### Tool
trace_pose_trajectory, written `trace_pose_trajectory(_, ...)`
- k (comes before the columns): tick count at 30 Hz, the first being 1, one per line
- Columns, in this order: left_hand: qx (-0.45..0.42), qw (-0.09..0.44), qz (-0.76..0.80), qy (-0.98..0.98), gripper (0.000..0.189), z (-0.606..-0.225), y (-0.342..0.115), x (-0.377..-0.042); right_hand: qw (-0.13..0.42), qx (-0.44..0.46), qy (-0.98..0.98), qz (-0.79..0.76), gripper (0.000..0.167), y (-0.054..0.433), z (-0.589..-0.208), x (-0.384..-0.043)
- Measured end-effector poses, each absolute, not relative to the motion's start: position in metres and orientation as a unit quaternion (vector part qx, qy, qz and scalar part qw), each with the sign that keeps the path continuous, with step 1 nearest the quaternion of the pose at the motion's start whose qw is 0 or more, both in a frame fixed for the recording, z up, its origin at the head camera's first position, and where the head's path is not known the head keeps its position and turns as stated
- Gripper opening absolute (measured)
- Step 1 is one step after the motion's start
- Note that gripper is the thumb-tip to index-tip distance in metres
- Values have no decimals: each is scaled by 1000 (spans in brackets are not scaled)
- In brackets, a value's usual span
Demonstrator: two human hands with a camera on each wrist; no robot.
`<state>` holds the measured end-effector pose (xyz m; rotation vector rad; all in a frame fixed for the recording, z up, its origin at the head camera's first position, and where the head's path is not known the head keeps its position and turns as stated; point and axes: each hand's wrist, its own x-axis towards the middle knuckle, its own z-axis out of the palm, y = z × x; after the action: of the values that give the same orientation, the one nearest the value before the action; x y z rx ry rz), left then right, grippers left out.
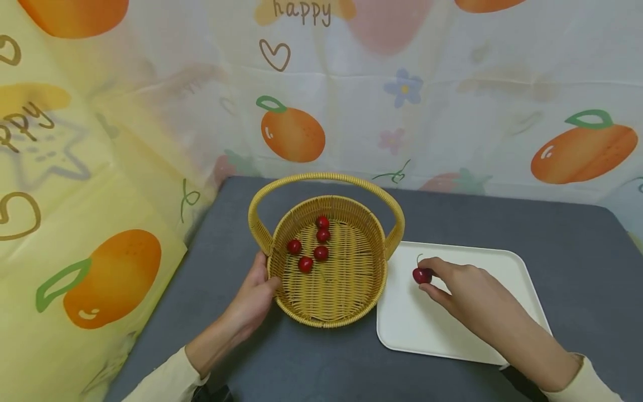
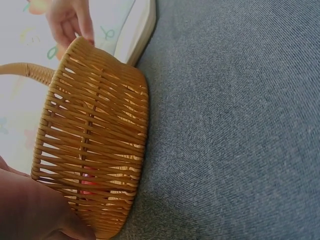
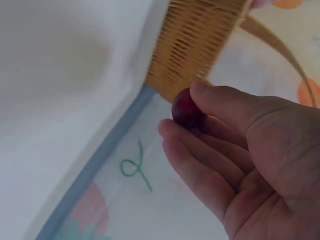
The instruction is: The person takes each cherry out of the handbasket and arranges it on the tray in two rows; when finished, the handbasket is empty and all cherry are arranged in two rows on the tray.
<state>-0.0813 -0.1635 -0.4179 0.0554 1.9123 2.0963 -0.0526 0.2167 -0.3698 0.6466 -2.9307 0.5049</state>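
Shining dark red, a round cherry (image 1: 421, 276), thin stem (image 1: 418, 259) curved

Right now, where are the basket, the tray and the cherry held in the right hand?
Basket (image 1: 349, 273): head view, on its bare woven floor.
Tray (image 1: 427, 321): head view, on its flat white surface.
Held cherry (image 1: 420, 276): head view, on its dark red skin.

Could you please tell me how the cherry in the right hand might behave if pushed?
The cherry looks round, so it would probably roll. Its shiny surface suggests it may be slippery. Small enough for the right hand to pinch, it seems light.
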Motion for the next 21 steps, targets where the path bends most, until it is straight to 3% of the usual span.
trace_pose_trajectory(8, 7, 155, 733, 662, 78, -419, -164, -81, 16, 204, -967, 151, 20, 201, -390, -85)
trace_pose_trajectory(17, 10, 155, 734, 661, 76, -418, -165, -82, 23, 216, -966, 141, 13, 196, -407, -100)
trace_pose_trajectory(21, 16, 158, 734, 661, 76, -417, -164, -82, 29, 218, -965, 140, 21, 196, -410, -101)
